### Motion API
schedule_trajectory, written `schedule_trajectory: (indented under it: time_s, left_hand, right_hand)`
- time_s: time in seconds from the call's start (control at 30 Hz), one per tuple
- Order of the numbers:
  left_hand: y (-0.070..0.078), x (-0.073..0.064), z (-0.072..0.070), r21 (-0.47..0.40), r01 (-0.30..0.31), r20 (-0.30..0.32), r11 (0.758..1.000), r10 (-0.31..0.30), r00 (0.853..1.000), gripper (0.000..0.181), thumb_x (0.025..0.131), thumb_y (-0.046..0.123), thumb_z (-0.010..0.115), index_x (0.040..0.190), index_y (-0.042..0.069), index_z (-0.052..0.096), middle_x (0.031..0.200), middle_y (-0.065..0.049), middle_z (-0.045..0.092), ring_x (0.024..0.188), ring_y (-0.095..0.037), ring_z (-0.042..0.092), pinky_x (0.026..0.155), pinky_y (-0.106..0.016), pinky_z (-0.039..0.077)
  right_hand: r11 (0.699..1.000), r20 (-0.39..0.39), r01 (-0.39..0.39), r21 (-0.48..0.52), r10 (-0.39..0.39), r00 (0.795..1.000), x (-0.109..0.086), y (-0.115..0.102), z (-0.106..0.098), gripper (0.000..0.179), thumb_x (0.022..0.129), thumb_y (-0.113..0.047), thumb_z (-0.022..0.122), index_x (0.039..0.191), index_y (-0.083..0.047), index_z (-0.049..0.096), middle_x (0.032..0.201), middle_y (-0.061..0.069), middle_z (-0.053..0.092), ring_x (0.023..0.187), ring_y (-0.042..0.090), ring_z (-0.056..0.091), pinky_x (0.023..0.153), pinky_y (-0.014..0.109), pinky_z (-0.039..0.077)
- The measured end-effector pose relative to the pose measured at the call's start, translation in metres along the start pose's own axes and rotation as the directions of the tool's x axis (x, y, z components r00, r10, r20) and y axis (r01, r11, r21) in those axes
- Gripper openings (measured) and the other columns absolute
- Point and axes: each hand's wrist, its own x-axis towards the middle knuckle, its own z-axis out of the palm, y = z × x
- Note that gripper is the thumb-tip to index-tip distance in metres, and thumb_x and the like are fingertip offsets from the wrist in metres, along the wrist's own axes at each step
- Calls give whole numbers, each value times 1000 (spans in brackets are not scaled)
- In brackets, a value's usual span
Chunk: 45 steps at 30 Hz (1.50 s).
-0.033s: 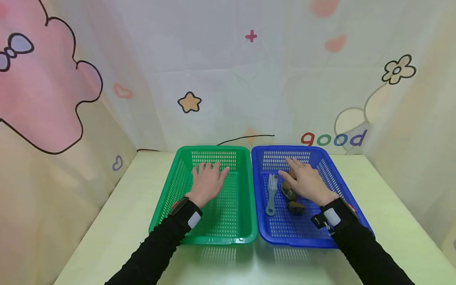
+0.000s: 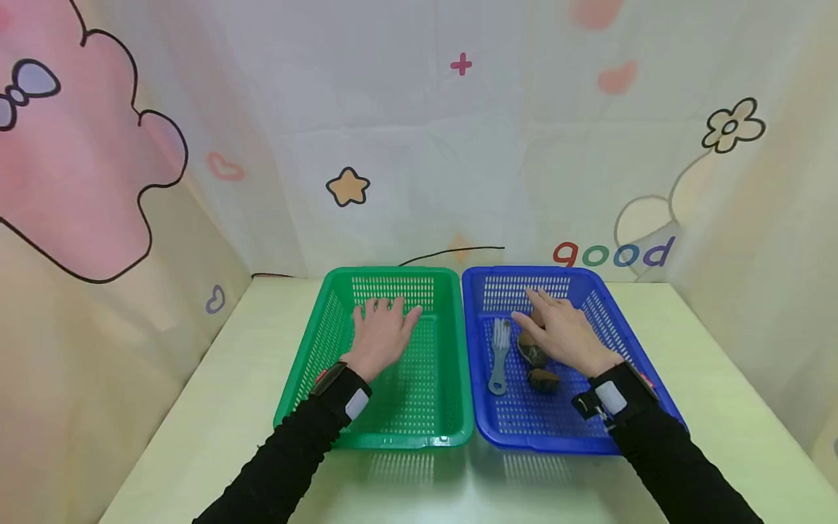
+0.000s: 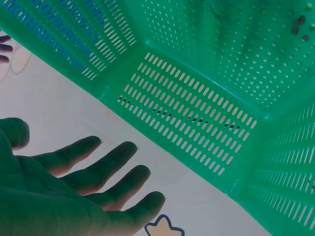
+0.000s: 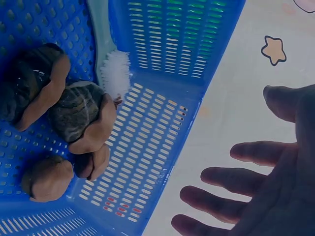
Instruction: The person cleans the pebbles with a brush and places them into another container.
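Fingers spread, my left hand (image 2: 381, 340) hovers over the green basket (image 2: 466, 407), holding nothing. In the left wrist view its fingers (image 3: 113, 164) are straight and apart from the basket wall. My right hand (image 2: 568, 336) is held over the blue basket (image 2: 524, 442), also with spread fingers and nothing in them. Beneath it lie several dark stones (image 2: 543, 380) with brown, mud-like patches, partly hidden by the hand in the head view. The right wrist view shows a veined stone (image 4: 74, 115) beside a brush (image 4: 115, 73) with white bristles and a grey-blue handle.
Both baskets stand side by side on a pale table (image 2: 236, 407), their rims close together. A printed curtain (image 2: 406, 145) hangs behind the table and along both sides. Black wrist straps (image 2: 625, 397) sit over the dark sleeves.
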Motion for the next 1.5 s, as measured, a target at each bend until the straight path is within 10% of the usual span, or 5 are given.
schedule_trajectory:
  time_s: [0.67,1.13,1.3,1.5]
  left_hand:
    - [12,-17,-21,-37,-21,1,999,21,1000,56,105,45,28,141,6,47,137,-24,50,134,-44,34,111,-62,23]
    - [11,-25,-29,-63,-12,7,998,13,1000,55,105,44,32,142,5,44,139,-24,48,135,-44,33,112,-63,20]
    - [9,-29,-33,-52,-20,25,998,21,999,55,105,43,33,143,6,43,139,-25,48,135,-45,34,112,-63,20]
    - [11,-29,-34,-24,-25,36,999,26,999,55,104,44,34,143,6,43,137,-24,49,133,-45,36,111,-64,23]
  right_hand:
    - [993,56,-101,62,98,994,-31,1,-27,70,101,-45,42,150,2,27,152,29,32,137,51,32,108,66,29]
    - [988,138,-145,-56,152,979,-23,15,-39,51,99,-21,53,137,11,44,133,33,52,118,49,54,97,60,46]
    - [990,220,-138,-20,139,966,-7,13,-27,32,96,-18,58,109,10,66,97,25,69,77,32,67,67,38,56]
    - [967,435,-241,86,181,882,24,8,-3,33,91,-17,63,61,-3,58,54,7,60,40,12,53,39,22,43]
